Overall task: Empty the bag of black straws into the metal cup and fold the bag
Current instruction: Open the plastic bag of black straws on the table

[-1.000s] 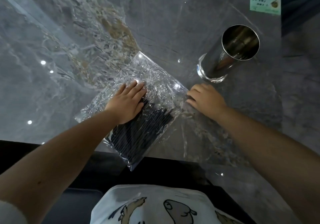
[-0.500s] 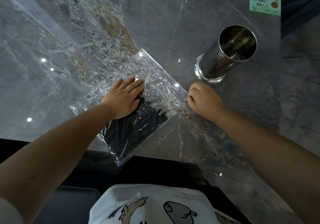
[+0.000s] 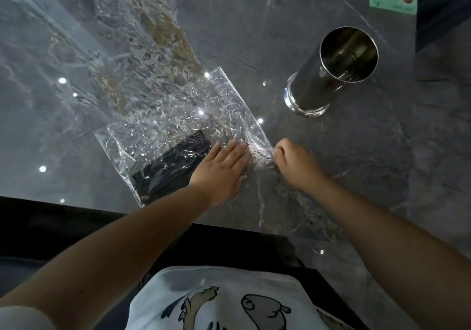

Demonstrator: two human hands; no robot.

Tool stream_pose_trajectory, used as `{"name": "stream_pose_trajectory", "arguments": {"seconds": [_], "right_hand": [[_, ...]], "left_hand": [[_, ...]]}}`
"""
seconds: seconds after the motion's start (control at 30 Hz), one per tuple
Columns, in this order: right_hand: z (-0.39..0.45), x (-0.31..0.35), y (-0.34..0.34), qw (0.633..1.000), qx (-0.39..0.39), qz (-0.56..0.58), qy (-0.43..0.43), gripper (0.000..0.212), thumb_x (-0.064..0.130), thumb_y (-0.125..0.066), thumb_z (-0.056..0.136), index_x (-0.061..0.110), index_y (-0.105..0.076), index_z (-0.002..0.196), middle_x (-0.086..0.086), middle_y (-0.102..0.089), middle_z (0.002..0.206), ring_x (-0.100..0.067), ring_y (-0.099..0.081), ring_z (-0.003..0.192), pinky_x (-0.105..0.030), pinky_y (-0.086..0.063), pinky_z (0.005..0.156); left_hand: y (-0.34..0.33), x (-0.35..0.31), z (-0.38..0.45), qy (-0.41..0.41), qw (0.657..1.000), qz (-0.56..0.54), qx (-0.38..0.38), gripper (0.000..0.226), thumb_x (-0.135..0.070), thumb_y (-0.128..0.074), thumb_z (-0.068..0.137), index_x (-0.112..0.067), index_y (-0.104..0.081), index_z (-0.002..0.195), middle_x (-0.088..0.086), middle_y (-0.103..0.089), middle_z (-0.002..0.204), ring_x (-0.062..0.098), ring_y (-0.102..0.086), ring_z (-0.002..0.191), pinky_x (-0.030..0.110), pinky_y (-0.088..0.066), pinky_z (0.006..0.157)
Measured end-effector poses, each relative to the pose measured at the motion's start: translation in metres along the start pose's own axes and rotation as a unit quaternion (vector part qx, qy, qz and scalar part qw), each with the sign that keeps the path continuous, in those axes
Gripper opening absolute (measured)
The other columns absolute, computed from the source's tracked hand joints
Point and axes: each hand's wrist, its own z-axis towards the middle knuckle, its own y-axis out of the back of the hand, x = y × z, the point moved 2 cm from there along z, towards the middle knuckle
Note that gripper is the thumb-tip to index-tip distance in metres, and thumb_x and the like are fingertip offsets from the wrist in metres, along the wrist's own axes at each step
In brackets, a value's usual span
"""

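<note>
Clear bag (image 3: 178, 115) flat on worktop (image 3: 356, 164), long axis running near-left to far-right, black straws (image 3: 173, 166) bunched at near-left end along same line, left hand (image 3: 221, 169) pressed flat on bag, fingers spread, right hand (image 3: 295, 161) pinching bag's right edge, cup (image 3: 328, 74) upright, far right, apart from bag

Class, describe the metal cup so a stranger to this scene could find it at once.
Start at the grey marble table, then look to its far right, beyond the right hand. The metal cup stands there alone: a tall, shiny, open-topped cylinder, unlike the flat crinkled clear bag nearby.
</note>
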Motion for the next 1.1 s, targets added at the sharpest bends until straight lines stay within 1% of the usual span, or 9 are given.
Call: {"name": "stream_pose_trajectory", "arguments": {"seconds": [0.17, 0.3, 0.43, 0.5, 0.6, 0.7, 0.87, 0.97, 1.1], "right_hand": [[0.013, -0.021, 0.009, 0.992, -0.023, 0.016, -0.12, 0.025, 0.021, -0.041, 0.099, 0.0, -0.056, 0.098, -0.028, -0.065, 0.103, -0.043, -0.06, 0.095, -0.043, -0.043, 0.077], [0.015, -0.024, 0.011, 0.989, 0.002, 0.041, -0.143, 0.024, 0.023, -0.045, 0.096, 0.005, -0.06, 0.094, -0.021, -0.068, 0.101, -0.039, -0.061, 0.094, -0.041, -0.045, 0.078], [0.017, -0.026, 0.019, 0.974, -0.013, 0.156, -0.164, 0.02, 0.031, -0.049, 0.093, 0.015, -0.061, 0.091, -0.009, -0.07, 0.092, -0.031, -0.063, 0.086, -0.038, -0.049, 0.077], [0.016, -0.021, 0.025, 0.98, -0.058, 0.14, -0.127, 0.023, 0.039, -0.052, 0.092, 0.018, -0.061, 0.094, -0.001, -0.066, 0.089, -0.025, -0.062, 0.083, -0.036, -0.048, 0.076], [0.019, -0.001, 0.03, 0.992, -0.119, 0.02, 0.033, 0.034, 0.045, -0.061, 0.087, 0.017, -0.061, 0.105, -0.001, -0.062, 0.099, -0.021, -0.058, 0.085, -0.033, -0.045, 0.072], [0.039, 0.022, 0.026, 0.984, -0.072, -0.092, 0.136, 0.043, 0.051, -0.062, 0.085, 0.013, -0.061, 0.105, -0.006, -0.062, 0.101, -0.025, -0.057, 0.092, -0.037, -0.046, 0.079], [0.071, 0.046, 0.017, 0.978, -0.011, -0.146, 0.152, 0.021, 0.037, -0.059, 0.089, 0.016, -0.062, 0.087, -0.003, -0.065, 0.092, -0.027, -0.061, 0.083, -0.034, -0.041, 0.072], [0.087, 0.041, 0.023, 0.992, 0.006, -0.103, 0.075, 0.019, 0.03, -0.053, 0.092, 0.016, -0.064, 0.087, -0.006, -0.068, 0.089, -0.029, -0.062, 0.082, -0.032, -0.041, 0.066], [0.094, 0.02, 0.033, 0.998, 0.005, 0.021, -0.055, 0.024, 0.032, -0.054, 0.092, 0.011, -0.064, 0.084, -0.006, -0.068, 0.085, -0.028, -0.062, 0.081, -0.038, -0.051, 0.072]], "left_hand": [[-0.006, 0.01, -0.006, -0.019, 1.0, 0.014, -0.003, 0.061, -0.044, -0.016, 0.099, -0.017, -0.015, 0.154, 0.005, -0.011, 0.162, 0.025, -0.003, 0.15, 0.044, 0.001, 0.121], [-0.008, 0.01, -0.005, -0.018, 1.0, 0.014, 0.0, 0.063, -0.045, -0.011, 0.098, -0.018, -0.011, 0.154, 0.005, -0.008, 0.163, 0.025, -0.001, 0.15, 0.045, 0.0, 0.12], [-0.008, 0.009, -0.005, -0.014, 1.0, 0.012, -0.002, 0.062, -0.046, -0.008, 0.098, -0.019, -0.001, 0.154, 0.004, -0.001, 0.163, 0.024, 0.005, 0.15, 0.045, 0.003, 0.12], [-0.008, 0.009, -0.005, -0.015, 1.0, 0.014, -0.002, 0.062, -0.045, -0.008, 0.098, -0.019, -0.001, 0.154, 0.004, 0.0, 0.163, 0.025, 0.005, 0.15, 0.046, 0.002, 0.12], [-0.008, 0.01, -0.004, -0.019, 1.0, 0.015, 0.001, 0.062, -0.045, -0.008, 0.098, -0.018, -0.001, 0.154, 0.005, 0.001, 0.163, 0.026, 0.007, 0.149, 0.047, 0.001, 0.12], [-0.008, 0.009, -0.003, -0.022, 1.0, 0.011, -0.003, 0.062, -0.044, -0.01, 0.099, -0.018, 0.0, 0.154, 0.006, 0.0, 0.163, 0.026, 0.005, 0.149, 0.047, 0.0, 0.12], [-0.006, 0.009, -0.004, -0.024, 1.0, 0.008, -0.009, 0.062, -0.044, -0.013, 0.098, -0.018, -0.006, 0.154, 0.007, -0.007, 0.163, 0.027, 0.0, 0.15, 0.047, -0.003, 0.12], [-0.007, 0.01, -0.004, -0.026, 1.0, 0.009, -0.006, 0.062, -0.044, -0.015, 0.099, -0.017, -0.012, 0.154, 0.006, -0.012, 0.162, 0.027, -0.004, 0.15, 0.047, -0.005, 0.12], [-0.007, 0.014, -0.007, -0.025, 1.0, -0.001, -0.014, 0.062, -0.043, -0.017, 0.098, -0.015, -0.019, 0.153, 0.006, -0.015, 0.162, 0.028, -0.008, 0.149, 0.044, -0.003, 0.121]]}}
